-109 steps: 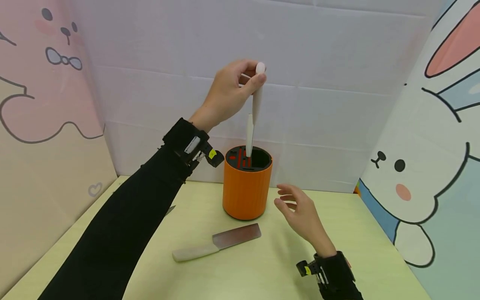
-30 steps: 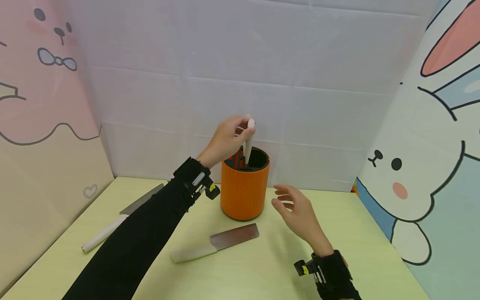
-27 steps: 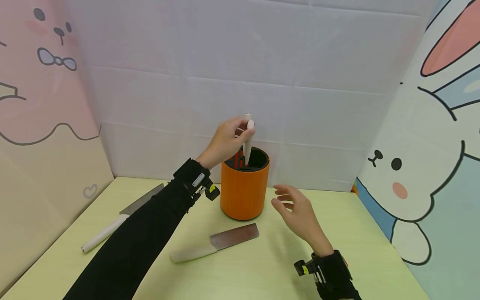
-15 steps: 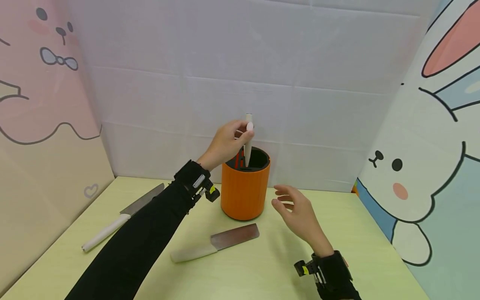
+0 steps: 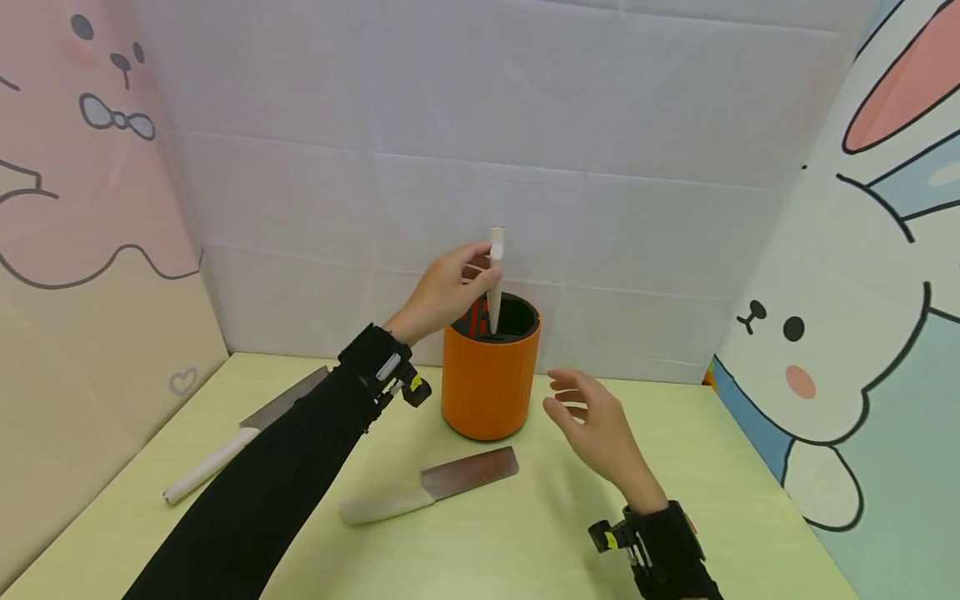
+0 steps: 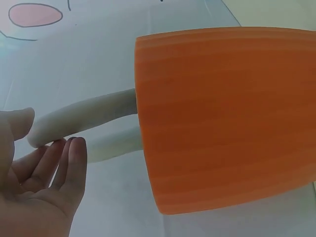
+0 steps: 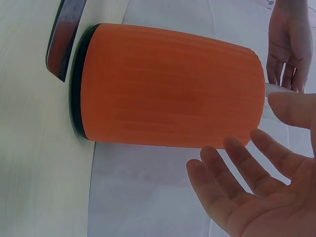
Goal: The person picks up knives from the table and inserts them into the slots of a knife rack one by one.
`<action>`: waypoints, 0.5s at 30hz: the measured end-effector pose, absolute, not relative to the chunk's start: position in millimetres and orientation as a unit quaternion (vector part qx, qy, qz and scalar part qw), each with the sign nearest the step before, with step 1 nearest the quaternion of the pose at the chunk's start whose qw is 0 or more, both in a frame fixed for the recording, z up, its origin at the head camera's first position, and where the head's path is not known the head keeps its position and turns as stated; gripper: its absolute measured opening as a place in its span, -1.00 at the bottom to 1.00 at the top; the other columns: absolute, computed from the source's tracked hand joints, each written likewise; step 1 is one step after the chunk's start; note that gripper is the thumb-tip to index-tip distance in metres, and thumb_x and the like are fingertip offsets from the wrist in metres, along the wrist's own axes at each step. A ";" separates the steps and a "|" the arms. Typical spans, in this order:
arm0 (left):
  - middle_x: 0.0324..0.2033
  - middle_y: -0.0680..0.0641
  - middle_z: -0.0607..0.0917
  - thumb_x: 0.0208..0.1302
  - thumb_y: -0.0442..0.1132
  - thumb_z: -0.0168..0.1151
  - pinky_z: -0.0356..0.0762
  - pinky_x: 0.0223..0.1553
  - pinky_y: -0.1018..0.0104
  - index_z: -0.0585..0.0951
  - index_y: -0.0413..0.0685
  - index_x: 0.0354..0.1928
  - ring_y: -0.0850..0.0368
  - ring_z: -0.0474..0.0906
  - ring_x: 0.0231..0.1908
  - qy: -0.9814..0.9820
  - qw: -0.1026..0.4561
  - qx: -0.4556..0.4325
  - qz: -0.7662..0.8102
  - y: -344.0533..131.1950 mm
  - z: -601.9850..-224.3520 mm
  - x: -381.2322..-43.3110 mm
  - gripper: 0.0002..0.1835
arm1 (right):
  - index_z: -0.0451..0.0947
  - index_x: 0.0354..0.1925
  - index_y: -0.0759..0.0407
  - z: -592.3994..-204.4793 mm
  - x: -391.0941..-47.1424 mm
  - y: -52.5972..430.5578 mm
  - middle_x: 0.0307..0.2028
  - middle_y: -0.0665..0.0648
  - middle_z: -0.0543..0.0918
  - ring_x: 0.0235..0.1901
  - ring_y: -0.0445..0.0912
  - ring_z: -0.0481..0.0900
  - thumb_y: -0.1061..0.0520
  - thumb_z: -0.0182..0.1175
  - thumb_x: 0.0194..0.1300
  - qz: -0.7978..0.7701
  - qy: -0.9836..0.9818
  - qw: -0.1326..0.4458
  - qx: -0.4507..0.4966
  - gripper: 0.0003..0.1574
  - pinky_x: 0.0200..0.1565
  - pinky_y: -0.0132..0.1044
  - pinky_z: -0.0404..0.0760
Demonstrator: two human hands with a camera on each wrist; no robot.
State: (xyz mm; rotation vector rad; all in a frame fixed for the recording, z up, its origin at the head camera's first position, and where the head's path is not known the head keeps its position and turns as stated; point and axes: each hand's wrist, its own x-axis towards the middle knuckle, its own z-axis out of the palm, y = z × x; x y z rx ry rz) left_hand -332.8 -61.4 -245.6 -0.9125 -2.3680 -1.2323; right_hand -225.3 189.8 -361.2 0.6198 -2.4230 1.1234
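My left hand (image 5: 448, 287) is at the white handle of a knife (image 5: 495, 304) that stands upright in the orange knife block (image 5: 490, 387). In the left wrist view, the fingertips (image 6: 78, 145) lie along the underside of the handle (image 6: 84, 114), and the thumb is lifted off it. A second white handle (image 6: 116, 145) sticks out of the block beside the first. Both blades are hidden inside. My right hand (image 5: 600, 429) hovers right of the block, fingers loosely bent, holding nothing.
A cleaver (image 5: 468, 472) with a white handle lies on the pale table (image 5: 480, 558) in front of the block. Another white-handled knife (image 5: 210, 465) lies at the left, partly behind the left sleeve. A white sheet (image 5: 675, 250) hangs close behind the block.
The left hand lowered the knife from high above the block into it. Most recently its fingers loosened, and the hand shifted slightly left. The right hand has stayed in place.
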 end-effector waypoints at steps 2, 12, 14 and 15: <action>0.01 0.07 0.54 0.41 0.02 0.09 0.52 -0.08 0.36 0.33 0.11 0.34 0.24 0.49 -0.06 -0.832 0.158 -0.315 -0.429 -63.7 -245.4 -330.2 -0.49 | 0.42 0.19 0.08 -361.4 -225.4 190.8 -0.01 0.08 0.56 -0.10 -0.12 0.56 0.06 0.21 0.35 0.402 -0.866 0.200 0.220 -0.53 -0.10 -0.12 0.62; -0.01 0.12 0.55 0.40 0.05 0.10 0.53 -0.06 0.31 0.35 0.15 0.33 0.29 0.51 -0.08 -0.838 0.175 -0.321 -0.404 -81.0 -245.6 -312.5 -0.49 | 0.42 0.19 0.11 -359.4 -222.8 196.9 -0.02 0.08 0.57 -0.09 -0.10 0.56 0.05 0.20 0.36 0.408 -0.862 0.203 0.221 -0.52 -0.10 -0.04 0.62; -0.02 0.10 0.56 0.40 0.03 0.11 0.53 -0.06 0.32 0.35 0.17 0.32 0.31 0.51 -0.08 -0.837 0.179 -0.330 -0.398 -85.3 -246.3 -307.6 -0.50 | 0.42 0.19 0.11 -358.3 -221.1 199.1 -0.02 0.08 0.56 -0.09 -0.10 0.56 0.05 0.21 0.35 0.404 -0.864 0.204 0.221 -0.52 -0.10 -0.05 0.62; -0.02 0.10 0.56 0.40 0.02 0.11 0.53 -0.06 0.33 0.36 0.18 0.32 0.32 0.50 -0.09 -0.837 0.181 -0.333 -0.395 -87.5 -246.8 -304.9 -0.51 | 0.42 0.20 0.10 -357.7 -219.9 200.3 -0.01 0.08 0.56 -0.09 -0.10 0.56 0.05 0.21 0.35 0.401 -0.865 0.206 0.220 -0.52 -0.10 -0.06 0.62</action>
